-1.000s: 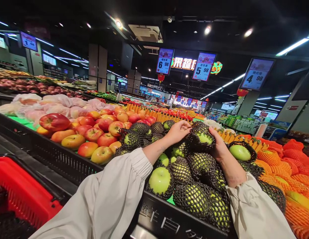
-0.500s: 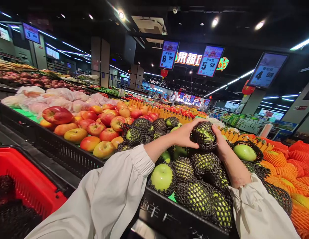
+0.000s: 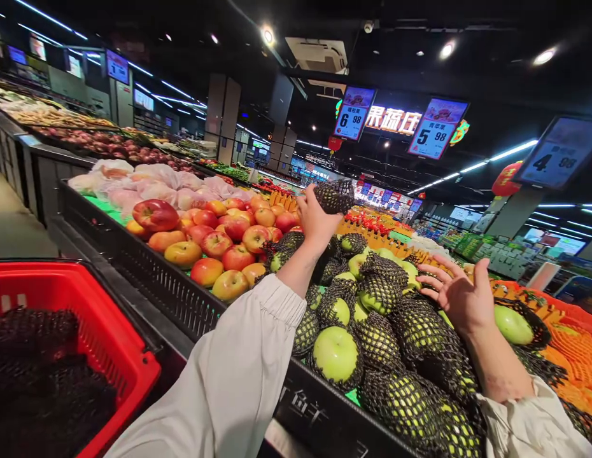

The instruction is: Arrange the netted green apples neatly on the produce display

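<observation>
My left hand (image 3: 317,219) is closed around an apple in a black foam net (image 3: 335,196), lifted above the back of the pile. My right hand (image 3: 463,296) hovers over the pile's right side, fingers spread and palm bare. Below both hands lie several green apples, most sleeved in black netting; one bare-topped green apple (image 3: 335,353) sits near the front edge. Another green apple (image 3: 514,325), partly out of its net, rests just right of my right wrist.
At lower left stands a red shopping basket (image 3: 133,375) with dark netted items inside. Red and yellow apples (image 3: 236,257) fill the left part of the black display crate (image 3: 148,280). Orange-netted fruit (image 3: 573,343) lies to the right. Price screens (image 3: 438,128) hang overhead.
The netted apple, held between both hands before, is now in my left hand alone, moved left and raised. My right hand has let go and opened. The view has turned left.
</observation>
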The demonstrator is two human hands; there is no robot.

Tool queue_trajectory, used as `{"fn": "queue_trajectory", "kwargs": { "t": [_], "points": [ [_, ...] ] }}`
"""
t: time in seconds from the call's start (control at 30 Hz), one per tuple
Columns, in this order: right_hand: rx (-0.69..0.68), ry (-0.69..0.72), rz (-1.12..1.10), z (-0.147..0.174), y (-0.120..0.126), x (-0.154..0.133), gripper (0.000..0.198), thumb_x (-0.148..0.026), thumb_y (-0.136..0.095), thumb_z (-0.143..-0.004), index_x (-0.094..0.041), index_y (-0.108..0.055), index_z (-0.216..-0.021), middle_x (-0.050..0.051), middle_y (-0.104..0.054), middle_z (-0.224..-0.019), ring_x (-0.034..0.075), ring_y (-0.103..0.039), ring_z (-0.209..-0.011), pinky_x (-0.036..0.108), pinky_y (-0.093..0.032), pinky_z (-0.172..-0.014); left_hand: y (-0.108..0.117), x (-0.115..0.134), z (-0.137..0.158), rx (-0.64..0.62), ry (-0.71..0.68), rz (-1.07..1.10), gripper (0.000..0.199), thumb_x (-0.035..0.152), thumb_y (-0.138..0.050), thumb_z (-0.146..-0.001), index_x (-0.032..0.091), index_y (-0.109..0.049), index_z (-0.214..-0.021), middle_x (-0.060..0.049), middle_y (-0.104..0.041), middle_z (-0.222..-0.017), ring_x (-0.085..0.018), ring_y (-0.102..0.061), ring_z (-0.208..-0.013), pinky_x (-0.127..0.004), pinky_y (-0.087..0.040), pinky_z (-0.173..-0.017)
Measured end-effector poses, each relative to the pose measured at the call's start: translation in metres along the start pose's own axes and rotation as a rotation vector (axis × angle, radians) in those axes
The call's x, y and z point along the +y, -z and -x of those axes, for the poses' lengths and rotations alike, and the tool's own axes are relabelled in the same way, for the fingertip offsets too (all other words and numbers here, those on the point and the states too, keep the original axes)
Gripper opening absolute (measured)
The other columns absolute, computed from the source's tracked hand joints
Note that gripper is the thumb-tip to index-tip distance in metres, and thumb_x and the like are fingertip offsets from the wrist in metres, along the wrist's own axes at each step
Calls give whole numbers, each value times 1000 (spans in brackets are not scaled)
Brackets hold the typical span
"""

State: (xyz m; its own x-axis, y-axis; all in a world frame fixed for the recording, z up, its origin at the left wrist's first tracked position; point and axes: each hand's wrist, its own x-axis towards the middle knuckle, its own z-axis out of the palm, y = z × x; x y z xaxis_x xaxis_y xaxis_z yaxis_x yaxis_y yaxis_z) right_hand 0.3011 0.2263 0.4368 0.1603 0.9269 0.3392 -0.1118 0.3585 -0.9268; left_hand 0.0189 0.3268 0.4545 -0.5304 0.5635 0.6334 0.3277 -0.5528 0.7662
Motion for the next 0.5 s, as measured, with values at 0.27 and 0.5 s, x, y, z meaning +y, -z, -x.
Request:
{"fn": "queue_trajectory", "kwargs": {
  "t": [0.27, 0.5],
  "points": [
    [31, 14, 42, 1, 1, -3, 68, -83, -45, -79, -25, -74, -99, 14, -72, -100, 23, -70, -76, 27, -58, -53, 6, 5, 11, -535, -283, -592, 82, 2, -80, -58, 16, -50, -133, -23, -46, -136, -44, -44, -125, -54, -40, -102],
    [9, 42, 65, 0, 1, -3, 77, -88, -64, -58, -23, -73, -99, 11, -72, -96, 23, -70, -74, 28, -59, -52, -11, -2, 19, -1125, -231, -888, 91, 1, -84, -32, 24, -69, -119, -13, -66, -124, -43, -57, -120, -55, -46, -103]
  ]
}}
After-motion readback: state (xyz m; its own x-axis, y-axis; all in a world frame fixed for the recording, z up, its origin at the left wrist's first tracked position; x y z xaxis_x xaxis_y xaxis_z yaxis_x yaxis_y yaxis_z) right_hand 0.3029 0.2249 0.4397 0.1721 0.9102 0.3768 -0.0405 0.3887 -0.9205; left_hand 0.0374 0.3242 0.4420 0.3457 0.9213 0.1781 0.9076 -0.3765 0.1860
